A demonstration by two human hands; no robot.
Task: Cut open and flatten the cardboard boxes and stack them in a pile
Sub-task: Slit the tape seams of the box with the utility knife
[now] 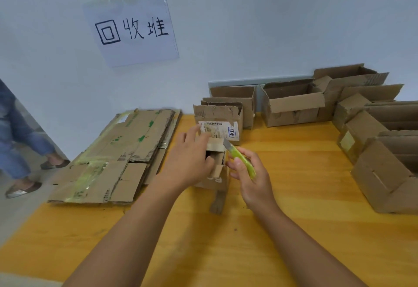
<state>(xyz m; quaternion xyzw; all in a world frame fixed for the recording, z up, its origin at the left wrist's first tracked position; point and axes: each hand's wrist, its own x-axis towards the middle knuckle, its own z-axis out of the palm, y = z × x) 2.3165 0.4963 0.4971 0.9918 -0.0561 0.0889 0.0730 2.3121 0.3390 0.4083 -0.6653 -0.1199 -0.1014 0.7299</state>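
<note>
A small brown cardboard box (217,169) stands on the yellow wooden table (271,230) in the middle of the view. My left hand (190,160) grips its left side, thumb curled over the front. My right hand (251,173) holds a green utility knife (243,159), whose blade tip touches the box's top right edge. To the left lies a pile of flattened cardboard (117,157) with greenish tape on it. Most of the small box is hidden behind my left hand.
Behind the small box stands an open box with a white shipping label (219,119). Several more open boxes (294,103) line the wall and the right side (389,169). A paper sign (133,29) hangs on the wall. A person's legs (18,142) stand at the far left.
</note>
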